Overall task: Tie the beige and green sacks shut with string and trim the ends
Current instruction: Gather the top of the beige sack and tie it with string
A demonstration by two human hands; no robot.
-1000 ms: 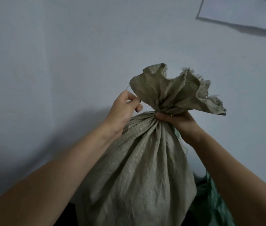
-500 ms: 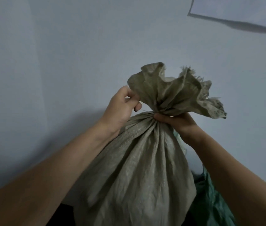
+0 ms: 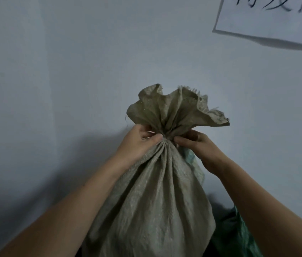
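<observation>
Left hand (image 3: 139,141), 9 o'clock of neck, pinches string (image 3: 149,132); right hand (image 3: 196,143), 3 o'clock, pinches gathered beige sack (image 3: 155,201). Risk: thin string slips, gathers spring open.

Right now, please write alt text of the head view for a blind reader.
The left hand and right hand pinch the gathered neck of an upright beige sack before a pale wall. A green sack lies behind it.

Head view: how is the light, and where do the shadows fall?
Head view: dim, even light with no glare; the beige sack and the arms cast a soft shadow on the wall to the left; the paper sign throws a dark shadow below its edge; the green sack lies in shade.
</observation>
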